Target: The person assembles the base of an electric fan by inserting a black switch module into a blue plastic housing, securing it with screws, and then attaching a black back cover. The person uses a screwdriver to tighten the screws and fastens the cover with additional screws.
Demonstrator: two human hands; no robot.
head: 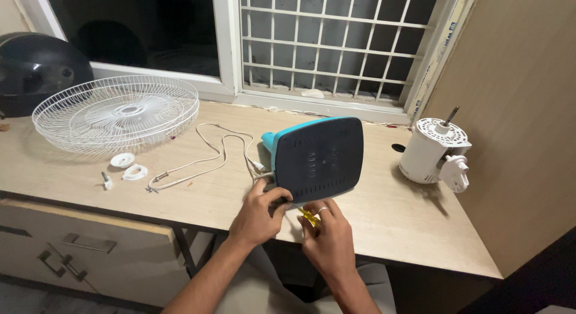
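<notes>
A wooden desk (pixel 390 224) below a barred window (pixel 330 44) filled most of the frame, and a beige panel closed the right side. In the middle of the frame a fan base (pixel 315 158) was seen, teal on its edge and dark grey on its vented underside, tipped up on its rim so that the underside faced the camera. The left hand (pixel 258 215) was closed on the lower left corner of the base, with the thumb on the dark plate. The right hand (pixel 327 233) was closed around a small yellow-handled tool (pixel 309 217), probably a screwdriver, just under the lower edge.

The base was judged to be stiff plastic, rather light and smooth, so it could slip when it was pressed; the rim and corners seemed the best place to hold, not the thin vent slots. A white power cord (pixel 210 155) ran from it to the left and could pull on it.

At the upper left a white wire grille (pixel 114 113) lay flat, with small white rings (pixel 129 166) near it and a dark helmet (pixel 33 68) behind. At the right a white motor housing (pixel 433 150) stood upright.
</notes>
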